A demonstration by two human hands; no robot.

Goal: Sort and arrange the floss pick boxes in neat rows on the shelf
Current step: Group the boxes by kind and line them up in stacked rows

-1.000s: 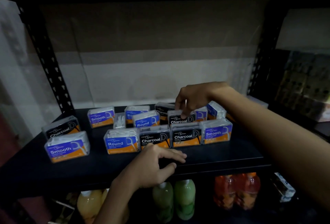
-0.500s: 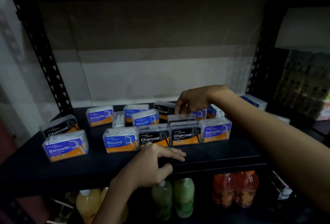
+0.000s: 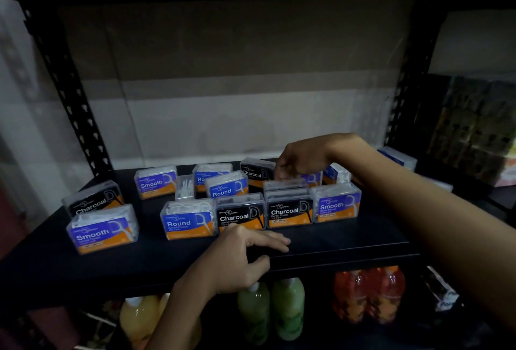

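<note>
Several floss pick boxes stand on the black shelf (image 3: 349,240). The front row reads Round (image 3: 187,222), Charcoal (image 3: 240,214), Charcoal (image 3: 289,210), Smooth (image 3: 336,204). Right behind the second Charcoal stands another Charcoal box (image 3: 284,184); my right hand (image 3: 301,159) reaches over it and its curled fingertips hold its far top edge. My left hand (image 3: 245,254) rests flat on the shelf's front edge, fingers straight. A Charcoal (image 3: 93,200) and a Smooth box (image 3: 102,231) sit apart at the left. Behind are Smooth (image 3: 155,180), Round (image 3: 226,186) and Charcoal (image 3: 255,172) boxes, loosely placed.
Perforated black uprights (image 3: 69,98) frame the shelf at both sides, with a pale wall behind. More blue boxes (image 3: 335,173) lie behind my right wrist. Below the shelf stand yellow (image 3: 139,316), green (image 3: 270,307) and orange-red bottles (image 3: 368,291).
My right hand brought the Charcoal box down from a raised, tilted hold and set it behind the front Charcoal box. My left hand stayed on the shelf edge.
</note>
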